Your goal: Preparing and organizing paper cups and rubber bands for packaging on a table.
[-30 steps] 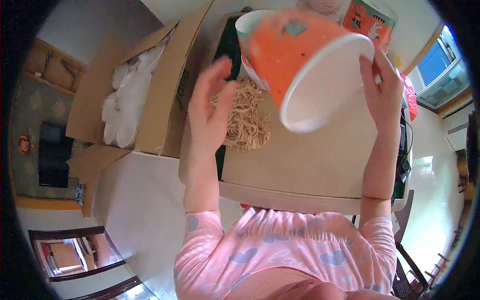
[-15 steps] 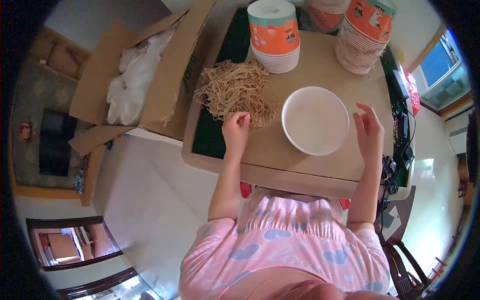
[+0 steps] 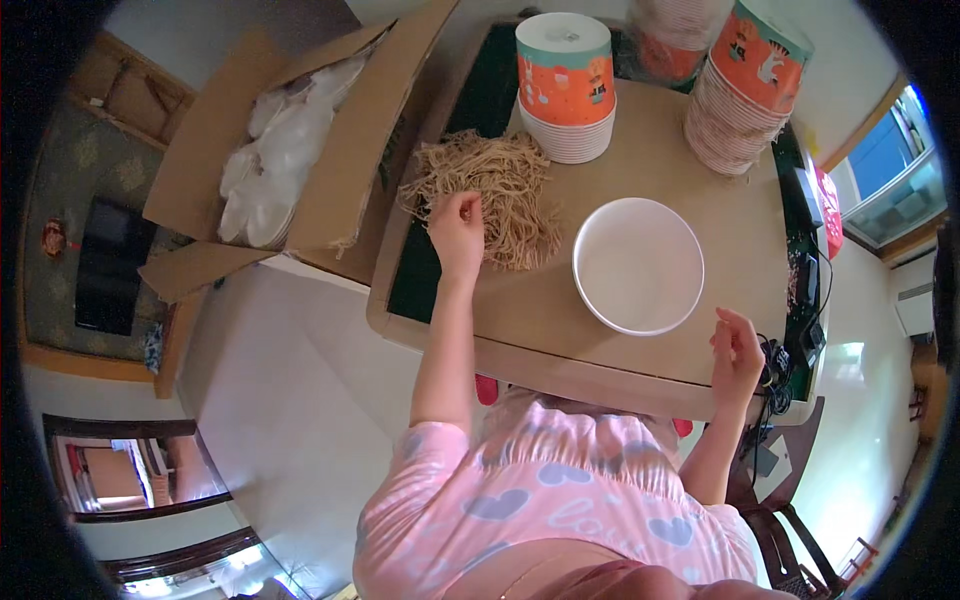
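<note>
My left hand (image 3: 458, 237) is over the near edge of a loose pile of tan, string-like strands (image 3: 510, 190), its fingers curled and drawn together. Whatever they may hold is hidden. To the right of the pile stands an open white paper bowl (image 3: 638, 268), with nothing visible in it. My right hand (image 3: 735, 352) hovers near the table's front right, apart from the bowl, its fingers loosely bent and no object seen in them.
Behind the pile stands an upside-down stack of orange and teal paper bowls (image 3: 567, 85). Another stack, with strands around it (image 3: 740, 100), and a wrapped stack (image 3: 677, 35) stand farther right. A cardboard box (image 3: 335, 165) holding white plastic-wrapped items is at left. Black cables (image 3: 775, 375) hang at right.
My left hand has moved farther onto the strand pile. My right hand has drawn back toward the front edge, away from the bowl. The view has shifted a little.
</note>
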Available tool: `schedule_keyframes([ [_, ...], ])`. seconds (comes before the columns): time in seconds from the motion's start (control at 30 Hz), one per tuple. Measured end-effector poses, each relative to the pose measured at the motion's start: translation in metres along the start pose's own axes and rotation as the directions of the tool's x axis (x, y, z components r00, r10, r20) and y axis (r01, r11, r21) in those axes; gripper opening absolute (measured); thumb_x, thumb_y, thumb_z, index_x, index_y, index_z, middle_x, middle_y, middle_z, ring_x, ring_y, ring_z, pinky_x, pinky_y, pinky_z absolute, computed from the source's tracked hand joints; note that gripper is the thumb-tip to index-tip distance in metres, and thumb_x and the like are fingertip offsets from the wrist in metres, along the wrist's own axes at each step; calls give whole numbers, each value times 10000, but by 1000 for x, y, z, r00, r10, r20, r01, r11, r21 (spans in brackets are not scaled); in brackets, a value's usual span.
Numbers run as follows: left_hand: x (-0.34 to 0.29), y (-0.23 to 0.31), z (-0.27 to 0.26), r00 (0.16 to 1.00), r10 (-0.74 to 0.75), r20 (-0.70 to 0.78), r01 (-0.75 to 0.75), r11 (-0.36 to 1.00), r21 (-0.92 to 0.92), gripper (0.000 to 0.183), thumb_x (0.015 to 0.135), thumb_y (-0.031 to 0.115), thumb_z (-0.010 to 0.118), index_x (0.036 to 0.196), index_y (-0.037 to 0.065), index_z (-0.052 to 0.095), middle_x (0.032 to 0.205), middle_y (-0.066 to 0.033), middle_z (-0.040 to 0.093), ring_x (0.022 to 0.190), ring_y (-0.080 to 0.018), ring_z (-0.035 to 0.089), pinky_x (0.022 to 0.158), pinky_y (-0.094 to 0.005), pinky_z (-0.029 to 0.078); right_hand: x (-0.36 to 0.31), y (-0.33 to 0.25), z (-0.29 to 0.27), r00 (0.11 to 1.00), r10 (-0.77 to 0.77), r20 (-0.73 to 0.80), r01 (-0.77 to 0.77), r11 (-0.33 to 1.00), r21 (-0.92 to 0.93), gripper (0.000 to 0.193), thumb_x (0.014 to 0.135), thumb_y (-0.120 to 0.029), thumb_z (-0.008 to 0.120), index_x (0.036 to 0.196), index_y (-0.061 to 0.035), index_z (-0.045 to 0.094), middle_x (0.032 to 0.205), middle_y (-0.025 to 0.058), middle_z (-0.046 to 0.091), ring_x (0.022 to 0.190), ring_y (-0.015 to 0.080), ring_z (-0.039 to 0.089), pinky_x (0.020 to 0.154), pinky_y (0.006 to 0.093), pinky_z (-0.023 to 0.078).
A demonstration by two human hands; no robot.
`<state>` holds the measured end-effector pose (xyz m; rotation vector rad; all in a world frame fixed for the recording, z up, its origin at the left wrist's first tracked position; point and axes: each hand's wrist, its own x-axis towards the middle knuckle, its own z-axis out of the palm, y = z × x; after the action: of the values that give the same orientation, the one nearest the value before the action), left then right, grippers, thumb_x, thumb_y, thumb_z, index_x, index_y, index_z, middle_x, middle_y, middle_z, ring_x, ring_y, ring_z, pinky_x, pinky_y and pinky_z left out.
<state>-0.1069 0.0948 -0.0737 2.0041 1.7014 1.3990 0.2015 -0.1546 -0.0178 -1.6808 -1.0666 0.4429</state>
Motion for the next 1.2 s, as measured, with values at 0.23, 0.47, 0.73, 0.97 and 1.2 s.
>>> schedule_keyframes([
  [0.23, 23, 1, -1, 980, 13, 197, -75, 947, 312, 50, 852, 97, 632, 897, 75, 643, 928, -94, 586, 916, -276, 574, 772, -390, 485, -5, 10, 2, 1000, -9, 24, 9, 1000, 28, 142, 919, -43, 566, 1027, -6, 649, 781, -14, 572, 669, 61, 526, 608, 205, 458],
  [0.47, 21, -9, -14, 980, -24, 199, 0, 993, 120, 71, 864, 121, 626, 907, 67, 644, 942, -101, 587, 953, -290, 569, 797, -399, 478, -11, 11, 6, 999, 21, 47, -23, 998, 50, 141, 901, -12, 568, 1011, -6, 656, 784, 0, 589, 670, 68, 537, 604, 206, 452],
  [0.73, 43, 26, -31, 971, 11, 239, 4, 998, -62, 76, 846, 104, 652, 855, 29, 650, 819, -95, 595, 762, -222, 598, 712, -333, 476, -12, 3, 5, 992, -53, 118, 51, 999, 14, 158, 912, -27, 548, 1034, -6, 645, 821, 11, 605, 693, 79, 554, 631, 216, 467],
  [0.97, 104, 103, -88, 942, 336, 2, -334, 936, -112, 115, 834, 122, 681, 822, 21, 628, 784, -88, 594, 697, -187, 597, 644, -303, 473, -13, -1, 2, 983, -66, 172, 66, 998, 9, 170, 911, -8, 530, 1036, 3, 645, 836, 15, 608, 695, 83, 554, 641, 213, 468],
  [1.2, 128, 140, -106, 934, 345, 91, -341, 938, -58, 134, 852, 151, 658, 915, 34, 677, 848, -98, 653, 727, -205, 631, 675, -304, 492, -17, 2, 0, 994, -84, 69, 81, 996, 39, 154, 876, 20, 568, 1000, 2, 658, 803, 45, 620, 664, 89, 571, 594, 214, 448],
])
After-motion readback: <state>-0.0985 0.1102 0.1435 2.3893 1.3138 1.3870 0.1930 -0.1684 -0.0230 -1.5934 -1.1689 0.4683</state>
